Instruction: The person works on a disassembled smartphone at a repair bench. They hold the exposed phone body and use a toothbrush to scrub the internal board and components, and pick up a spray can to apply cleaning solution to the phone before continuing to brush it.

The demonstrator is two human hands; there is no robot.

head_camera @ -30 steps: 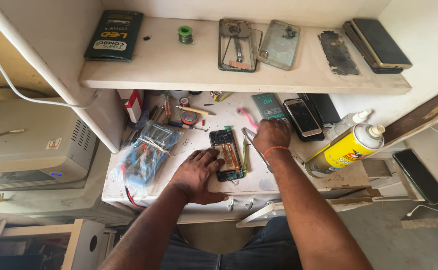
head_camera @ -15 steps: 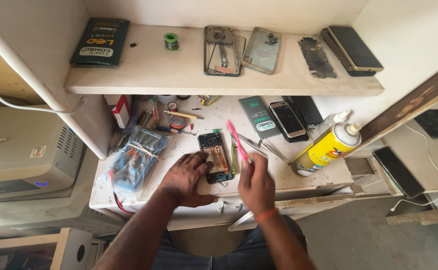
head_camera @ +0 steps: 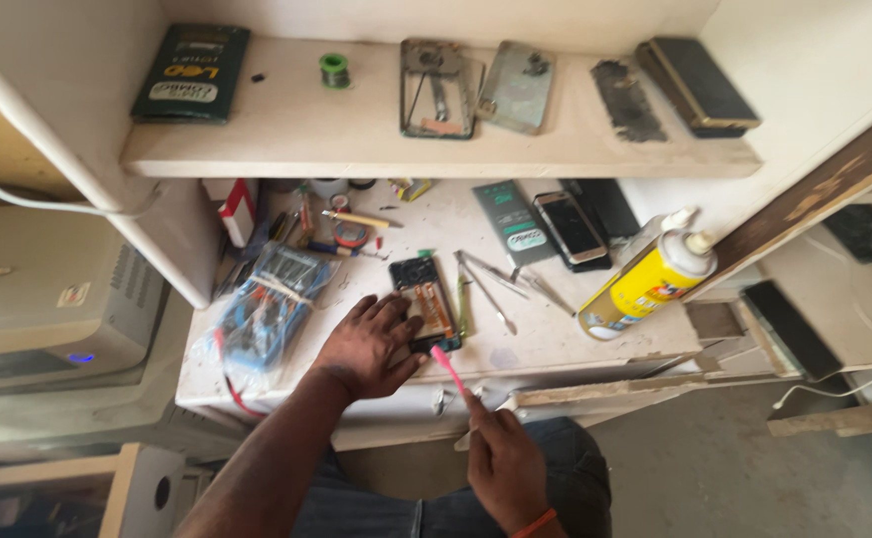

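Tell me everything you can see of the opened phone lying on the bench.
The opened phone is a small dark slab lying flat near the front edge of the white bench, back cover off, insides facing up. Orange and dark parts show inside; finer detail is too small to tell. The left hand rests on its left side, fingers on it. The right hand holds a pink tool whose tip meets its lower corner. Metal tweezers lie just right.

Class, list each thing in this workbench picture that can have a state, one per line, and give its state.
Opened black phone with its back off: flat on the bench, insides showing.
Left hand: pressing on the phone.
Right hand: gripping the thin pink tool, tip near the phone's lower edge.
Yellow spray can: lying tilted, nozzle on.
Intact black phone: screen dark.
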